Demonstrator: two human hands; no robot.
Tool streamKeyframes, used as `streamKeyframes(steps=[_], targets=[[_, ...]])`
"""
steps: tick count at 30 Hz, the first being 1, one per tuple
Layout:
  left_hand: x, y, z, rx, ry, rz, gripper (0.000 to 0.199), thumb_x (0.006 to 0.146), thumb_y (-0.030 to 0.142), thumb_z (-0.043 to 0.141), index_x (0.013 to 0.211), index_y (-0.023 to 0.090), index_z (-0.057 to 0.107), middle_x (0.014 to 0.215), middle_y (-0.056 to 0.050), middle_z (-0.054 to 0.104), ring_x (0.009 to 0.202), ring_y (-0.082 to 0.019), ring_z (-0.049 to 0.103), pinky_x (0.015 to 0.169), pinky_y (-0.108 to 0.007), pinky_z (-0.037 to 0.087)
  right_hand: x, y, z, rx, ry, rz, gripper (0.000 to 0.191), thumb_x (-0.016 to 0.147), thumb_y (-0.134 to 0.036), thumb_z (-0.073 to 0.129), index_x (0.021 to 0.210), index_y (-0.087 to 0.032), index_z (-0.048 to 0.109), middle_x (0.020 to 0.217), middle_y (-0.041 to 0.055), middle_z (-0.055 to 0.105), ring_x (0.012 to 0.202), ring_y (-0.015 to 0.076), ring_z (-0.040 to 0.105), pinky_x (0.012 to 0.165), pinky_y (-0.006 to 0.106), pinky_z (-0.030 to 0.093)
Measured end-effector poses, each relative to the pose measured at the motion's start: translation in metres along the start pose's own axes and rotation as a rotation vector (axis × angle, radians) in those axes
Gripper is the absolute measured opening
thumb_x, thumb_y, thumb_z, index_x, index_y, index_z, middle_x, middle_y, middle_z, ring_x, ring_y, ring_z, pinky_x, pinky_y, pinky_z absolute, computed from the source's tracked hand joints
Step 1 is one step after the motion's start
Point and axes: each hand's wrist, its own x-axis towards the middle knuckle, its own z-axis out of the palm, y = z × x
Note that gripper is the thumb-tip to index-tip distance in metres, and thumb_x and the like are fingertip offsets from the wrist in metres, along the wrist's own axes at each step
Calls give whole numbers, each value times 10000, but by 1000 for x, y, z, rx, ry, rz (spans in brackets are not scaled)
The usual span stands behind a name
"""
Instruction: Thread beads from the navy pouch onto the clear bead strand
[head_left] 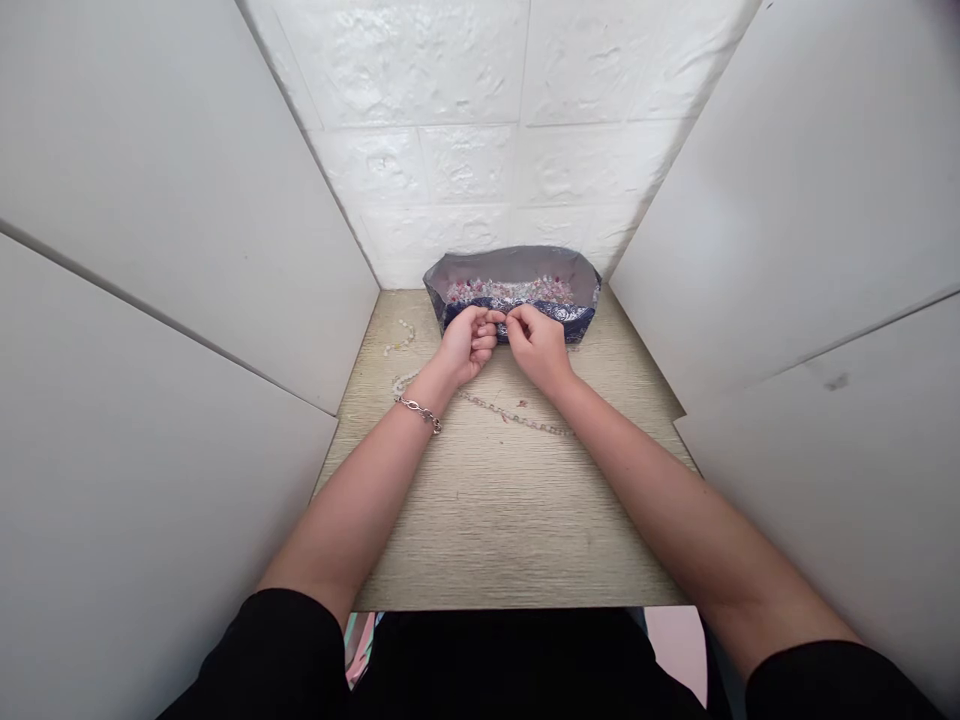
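Observation:
My left hand (472, 345) and my right hand (537, 345) meet in front of a dark blue bag (581, 325) with a silvery inside. Both hands are closed, thumb and forefinger pinched, the fingertips almost touching. Whatever they pinch is too small to make out. Many small pink, clear and white beads (517, 290) fill the bag, which stands wide at the top. On the table below my hands lies a long strand of beads (510, 412), partly hidden by my left wrist and reaching to my right forearm. A short pale beaded strand (401, 338) curves left of the bag.
The wood-grain table (495, 530) ends at my body. A white brick-patterned wall (465, 160) rises behind the bag. Pale panels close in on the left (187, 200) and right (780, 220). A few tiny reddish bits (522, 404) lie near the strand.

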Motion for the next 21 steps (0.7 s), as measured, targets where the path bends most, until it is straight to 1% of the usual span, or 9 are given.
streamKeyframes(steps=[3,7,12,15,18,21], targets=[[-1,3,-2,-51,-19,-44,166,715,170,369,716,93,516,449,71,287,290,4,211,273,-121,89,0,-2,-1,14,18,26,199,782,-277,362,692,-151,486,597,-6,456,554,79,387,565,207,288],[-2,5,-1,-27,-28,-64,163,690,103,377,766,88,521,468,66,318,292,12,220,269,-109,91,-2,-5,-3,-24,17,75,215,777,-299,367,651,-157,468,541,-18,428,508,73,355,525,203,260],[-2,3,0,-16,-59,-71,129,726,99,407,801,99,512,477,64,346,298,15,243,269,-99,101,-3,-7,-4,-55,2,74,202,755,-279,360,608,-157,424,514,-19,409,484,71,330,520,204,253],[-1,1,1,2,-56,-71,111,782,161,409,778,103,504,466,69,334,291,18,232,272,-93,96,-3,-7,-4,-71,-15,78,199,740,-269,357,584,-155,403,501,-17,402,473,70,310,512,206,246],[0,-1,1,51,-46,-40,212,799,296,433,712,111,489,446,76,303,284,15,221,271,-97,93,-3,-7,-4,-79,-22,70,197,729,-274,361,577,-154,399,500,-17,406,469,69,303,506,206,241],[0,-1,1,59,-46,-52,321,769,409,453,596,143,406,420,81,262,274,3,212,266,-108,78,-4,-9,-5,-77,-23,57,193,720,-272,366,574,-153,403,497,-17,406,467,68,306,507,206,243]])
